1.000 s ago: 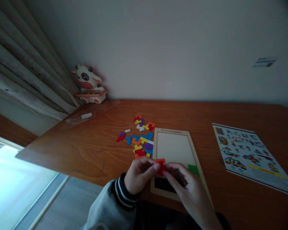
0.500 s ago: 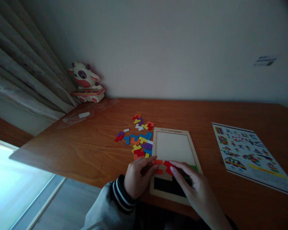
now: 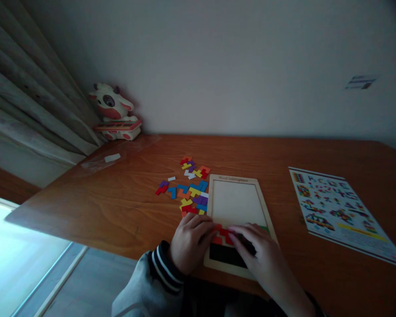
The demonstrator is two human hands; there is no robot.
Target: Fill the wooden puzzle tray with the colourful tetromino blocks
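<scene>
A wooden puzzle tray (image 3: 236, 181) lies on the brown desk (image 3: 125, 202); most of its pale inside is bare. My left hand (image 3: 190, 240) rests at the tray's near left edge, fingers curled, fingertips touching an orange piece (image 3: 217, 240). My right hand (image 3: 259, 253) lies flat over the tray's near part, fingertips pressing a red piece (image 3: 225, 232) beside the orange one. A black block (image 3: 221, 255) fills the near end of the tray. A green piece (image 3: 265, 228) peeks out past my right hand. Loose coloured pieces (image 3: 191, 191) lie left of the tray.
A printed pattern sheet (image 3: 336, 211) lies on the desk to the right. A cow figure (image 3: 114, 112) stands at the back left by the curtain (image 3: 29, 97). A clear plastic bag (image 3: 115, 156) lies near it. The desk's left edge drops to a bright floor.
Both hands have come down from holding the red piece above the tray to pressing it and the orange piece flat into the tray. The view tilted slightly.
</scene>
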